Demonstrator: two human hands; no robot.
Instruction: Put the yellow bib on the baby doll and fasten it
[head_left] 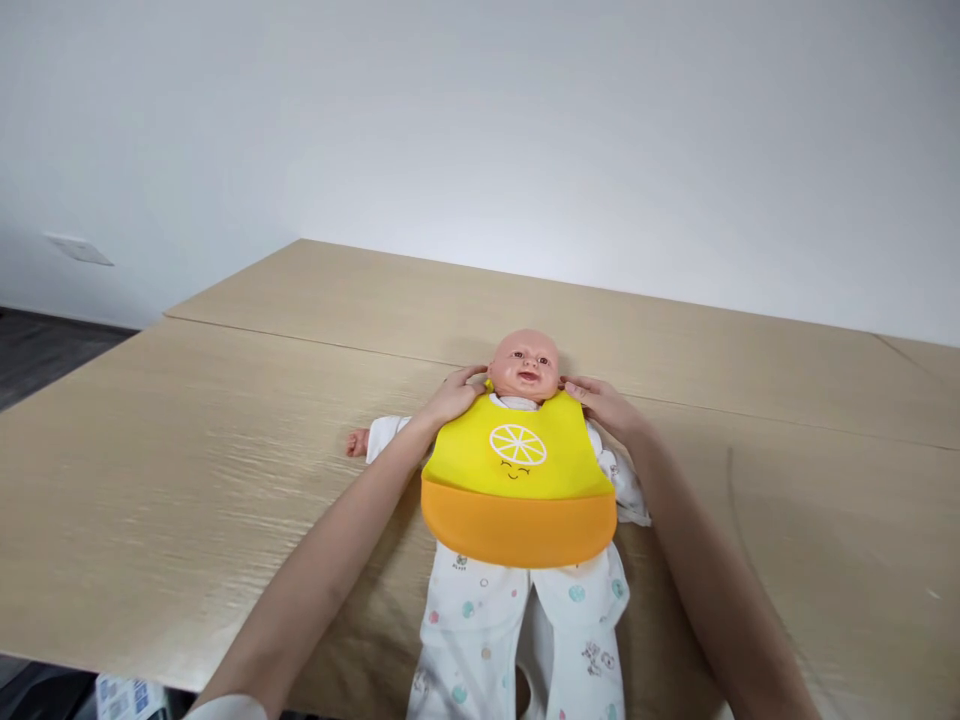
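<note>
A baby doll (pixel 525 362) lies on its back on the wooden table, in white printed clothes, its head toward the wall. Over its chest is a yellow bib (pixel 469 440) with a white citrus slice, a smiling face and an orange pocket along the bottom. My left hand (pixel 456 397) is closed on the bib's upper corner beside the doll's neck. On the other side, my right hand (pixel 602 402) grips the opposite upper corner, fingertips close to the doll's ear. The ends of the neck straps are hidden behind the head and my fingers.
The wooden table (pixel 225 450) reaches back to a white wall (pixel 525 150), with a seam running across it. A wall socket plate (pixel 79 249) is at the left. Below the table's near left edge, a printed white package (pixel 129 698) shows in part.
</note>
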